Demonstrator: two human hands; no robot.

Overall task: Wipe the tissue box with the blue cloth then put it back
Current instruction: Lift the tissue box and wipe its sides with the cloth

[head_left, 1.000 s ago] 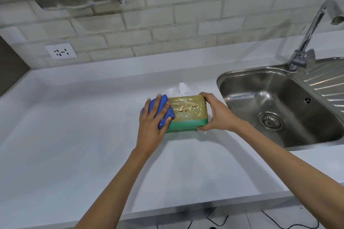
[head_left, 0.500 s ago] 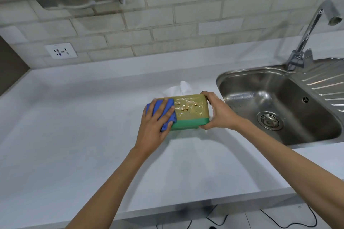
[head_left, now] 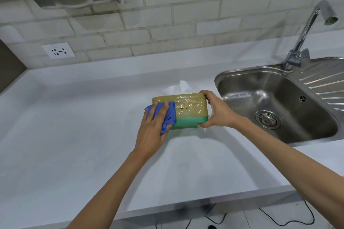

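Tissue box (head_left: 188,109) is held tipped above the white counter (head_left: 74,135), just left of the sink (head_left: 275,109). Right hand (head_left: 217,111) clamps its right end to steady it; left hand (head_left: 151,126), fingers flat, presses the blue cloth (head_left: 168,117) against the left end, wiping. Bare counter left and front; sink rim close on the right.

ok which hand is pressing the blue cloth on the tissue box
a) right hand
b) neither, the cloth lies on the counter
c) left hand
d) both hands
c: the left hand presses the blue cloth against the tissue box, while the right hand only grips the box's other end.
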